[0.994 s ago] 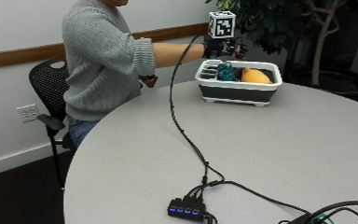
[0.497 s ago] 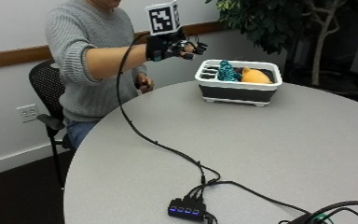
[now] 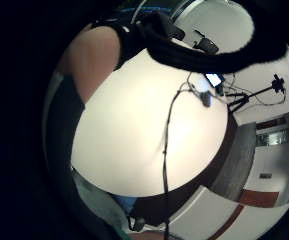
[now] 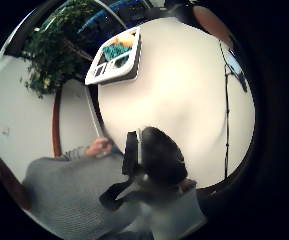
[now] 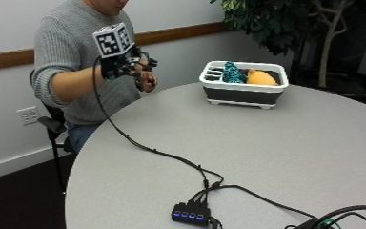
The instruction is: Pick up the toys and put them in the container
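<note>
I saw a round grey table [image 5: 310, 143] set against a pale wall with a wooden rail [image 5: 170, 36]; a potted plant [image 5: 284, 24] stood behind the table's far side.

1. Container [image 5: 244, 83]: a white bin with a dark lower wall. It stood upright on the table near the far edge, in front of the plant.
2. Toys: a teal toy [image 5: 233, 73] and an orange toy [image 5: 259, 78] lay inside the container, side by side and touching. The thumb-side palm view showed the same two colours in the bin [image 4: 115, 56].
3. Right hand [image 5: 132, 67]: gloved and raised above the table edge in front of the person's chest, well apart from the container. I could see nothing held in it. I could not tell whether the fingers were curled or straight; the glove hardware hid them.
4. Left hand [image 5: 148, 82]: bare, just below and beside the right hand, close to the chest.
5. Person: seated on a dark chair [image 5: 50, 121] at the table's rim, wearing a grey sweater [image 5: 69, 43].
6. Near side of the table: a small black hub [image 5: 190, 213] with blue lights lay by the near edge.
7. Wall: an outlet [image 5: 27, 115] was mounted low, beside the chair.
</note>
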A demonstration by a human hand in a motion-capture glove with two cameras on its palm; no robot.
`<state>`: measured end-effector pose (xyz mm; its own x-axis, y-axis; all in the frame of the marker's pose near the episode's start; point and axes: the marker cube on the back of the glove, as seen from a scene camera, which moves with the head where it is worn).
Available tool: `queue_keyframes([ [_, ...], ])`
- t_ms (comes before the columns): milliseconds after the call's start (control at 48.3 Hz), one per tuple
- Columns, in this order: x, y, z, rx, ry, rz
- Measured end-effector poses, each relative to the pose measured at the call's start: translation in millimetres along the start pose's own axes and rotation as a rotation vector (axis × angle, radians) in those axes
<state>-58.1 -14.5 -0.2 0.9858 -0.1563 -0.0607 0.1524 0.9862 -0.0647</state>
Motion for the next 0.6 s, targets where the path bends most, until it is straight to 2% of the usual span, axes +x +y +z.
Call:
queue_keyframes([
  [104, -19.7, 59.2, 28.3, 0.014, -0.073, 0.058],
  [228, -35.6, 103.5, 61.3, -0.026, -0.11, 0.125],
  [601, -33.7, 104.0, 71.9, -0.044, -0.078, 0.115],
])
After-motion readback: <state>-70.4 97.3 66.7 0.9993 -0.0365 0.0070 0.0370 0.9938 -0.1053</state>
